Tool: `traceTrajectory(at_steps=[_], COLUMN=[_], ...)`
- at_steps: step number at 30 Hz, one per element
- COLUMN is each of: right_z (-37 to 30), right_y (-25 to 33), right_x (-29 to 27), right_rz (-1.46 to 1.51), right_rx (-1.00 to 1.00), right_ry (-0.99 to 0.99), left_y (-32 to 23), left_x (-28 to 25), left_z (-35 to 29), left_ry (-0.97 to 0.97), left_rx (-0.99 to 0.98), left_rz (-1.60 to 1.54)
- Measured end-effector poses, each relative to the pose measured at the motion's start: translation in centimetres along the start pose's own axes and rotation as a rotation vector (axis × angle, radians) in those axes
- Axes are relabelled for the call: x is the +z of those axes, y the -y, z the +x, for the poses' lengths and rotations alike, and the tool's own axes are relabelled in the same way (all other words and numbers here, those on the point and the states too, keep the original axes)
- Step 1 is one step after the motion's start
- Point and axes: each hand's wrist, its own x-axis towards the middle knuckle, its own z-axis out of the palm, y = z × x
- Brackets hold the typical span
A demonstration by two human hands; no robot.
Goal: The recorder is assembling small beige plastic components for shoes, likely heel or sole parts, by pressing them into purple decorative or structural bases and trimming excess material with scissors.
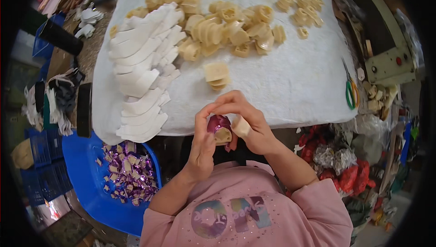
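At the table's near edge, both my hands meet around a shiny purple piece (pixel 219 122) with a cream part at its lower end. My left hand (pixel 202 147) wraps its left side, thumb and fingers closed on it. Fingers of my right hand (pixel 257 131) reach over its top, and a small cream block (pixel 240 126) sits against that palm. Just beyond my fingers is a short stack of cream curved pieces (pixel 217 73). Overlapping white curved strips (pixel 141 65) lie in a long pile to the left. Further back, cream curled pieces (pixel 227 29) are heaped.
White cloth (pixel 281 88) covers the table. Smaller cream rings (pixel 309 11) lie at the far right. Green-and-orange-handled scissors (pixel 350 93) rest near the right edge. A blue tub (pixel 81 174) at lower left holds many purple-and-cream pieces (pixel 129 170). Red bags (pixel 349 179) are at lower right.
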Motion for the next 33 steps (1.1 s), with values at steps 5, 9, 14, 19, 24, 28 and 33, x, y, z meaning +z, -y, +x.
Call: traceTrajectory(at_steps=[5, 9, 14, 19, 24, 28, 33], right_z=[1.0, 0.2, -0.7, -0.8, -0.2, -0.3, -0.6], right_y=[-0.6, -2.3, -3.7, -3.7, -3.3, -3.2, -1.5], right_x=[-0.4, 0.3, 1.5, 2.3, 2.1, 1.7, 1.1], right_rz=[0.066, 0.031, -0.033, 0.158, -0.272, -0.191, -0.109], right_rx=[-0.077, -0.187, -0.236, -0.238, -0.499, -0.286, -0.002], right_ry=[0.109, 0.118, 0.055, -0.017, -0.062, -0.095, -0.030], left_y=[-0.1, 0.0, 0.8, 0.7, 1.0, 0.2, 0.3], left_x=[1.3, 1.7, 1.3, 1.7, 1.4, 0.9, -0.1], left_z=[0.3, -0.1, 0.4, 0.6, 0.5, 0.9, 0.9], left_ry=[0.038, 0.000, -0.186, -0.300, -0.274, -0.193, -0.060], left_rx=[0.162, 0.163, 0.298, 0.225, 0.322, 0.101, 0.027], left_rz=[0.062, 0.198, 0.379, 0.190, 0.357, 0.020, -0.407])
